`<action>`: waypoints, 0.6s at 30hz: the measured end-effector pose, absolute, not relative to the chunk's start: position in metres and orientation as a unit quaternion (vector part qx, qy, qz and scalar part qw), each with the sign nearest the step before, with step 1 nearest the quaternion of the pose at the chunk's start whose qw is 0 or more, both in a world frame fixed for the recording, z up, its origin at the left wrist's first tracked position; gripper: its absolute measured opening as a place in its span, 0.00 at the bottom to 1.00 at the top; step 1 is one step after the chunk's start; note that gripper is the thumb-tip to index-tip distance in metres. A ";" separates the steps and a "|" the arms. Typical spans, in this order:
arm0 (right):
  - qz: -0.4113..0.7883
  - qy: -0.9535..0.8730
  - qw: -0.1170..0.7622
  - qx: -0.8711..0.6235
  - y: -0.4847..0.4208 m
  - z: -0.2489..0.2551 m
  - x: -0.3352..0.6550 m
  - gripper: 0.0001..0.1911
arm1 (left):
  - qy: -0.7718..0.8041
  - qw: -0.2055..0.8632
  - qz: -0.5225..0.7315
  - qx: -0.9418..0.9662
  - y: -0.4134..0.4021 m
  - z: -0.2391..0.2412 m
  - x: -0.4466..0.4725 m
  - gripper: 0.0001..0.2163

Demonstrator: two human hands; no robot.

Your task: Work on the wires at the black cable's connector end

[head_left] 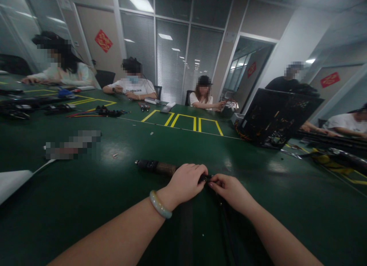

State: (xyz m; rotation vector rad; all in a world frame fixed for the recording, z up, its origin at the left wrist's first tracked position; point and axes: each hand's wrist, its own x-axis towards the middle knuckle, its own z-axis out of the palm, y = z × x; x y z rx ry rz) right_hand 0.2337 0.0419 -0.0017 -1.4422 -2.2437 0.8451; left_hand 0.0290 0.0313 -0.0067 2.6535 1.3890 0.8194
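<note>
An electric screwdriver (157, 167), dark with a brownish grip, lies on the green table with its tip pointing left. My left hand (187, 182), with a pale bangle on the wrist, is closed around its rear end. Just to the right, my right hand (228, 187) pinches the black cable (222, 212) where it meets that end. The cable runs down toward the near edge between my forearms. My fingers partly hide the joint between cable and tool, so I cannot tell whether the plug is fully in.
The green table (129, 220) has yellow tape outlines (183, 117) farther off. A black computer case (275, 119) stands at the right. Cable bundles (103, 111) lie at the left, near a blurred object (73, 144) with a white strip. Several people sit around the far side.
</note>
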 end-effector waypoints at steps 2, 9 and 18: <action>0.304 -0.787 0.173 -0.507 0.042 -0.003 0.234 0.09 | 0.440 0.023 0.266 0.857 0.032 -0.007 0.029 0.06; 0.311 -0.788 0.175 -0.501 0.043 -0.004 0.235 0.09 | 0.420 0.026 0.272 0.865 0.032 -0.007 0.028 0.04; 0.303 -0.788 0.175 -0.506 0.043 -0.005 0.235 0.08 | 0.462 0.014 0.273 0.844 0.031 -0.009 0.029 0.09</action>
